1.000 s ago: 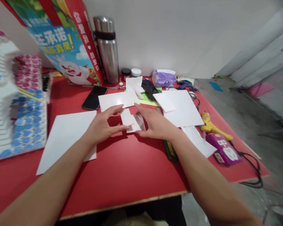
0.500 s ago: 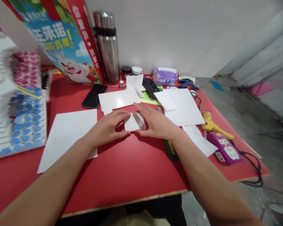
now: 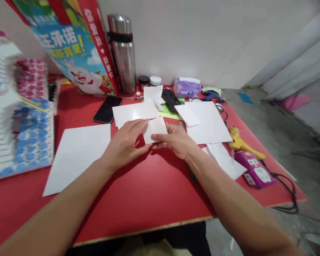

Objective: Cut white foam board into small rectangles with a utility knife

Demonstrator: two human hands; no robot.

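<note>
A small square of white paper [image 3: 156,128], looking like card, is held tilted just above the red table. My right hand [image 3: 177,140] pinches its lower right part, thumb on the top face and fingers beneath. My left hand [image 3: 126,145] is curled at its left side, with fingertips at the upper left edge and the thumb by the lower corner. Just behind my hands lies a glossy white sheet [image 3: 133,113]. A larger white sheet [image 3: 77,153] lies left of my left hand, and another white sheet [image 3: 210,122] lies right of my right hand.
On the red table [image 3: 138,202] are a phone [image 3: 108,109], a steel flask [image 3: 124,60], a purple tissue pack [image 3: 187,88], a yellow glue gun [image 3: 242,145] and a purple power socket [image 3: 254,170]. Trays with blue and pink pieces [image 3: 32,131] stand at the left.
The small paper square has come up from the table and tilted. My right hand has turned, its thumb now across the paper's face. My left hand stays at the left side.
</note>
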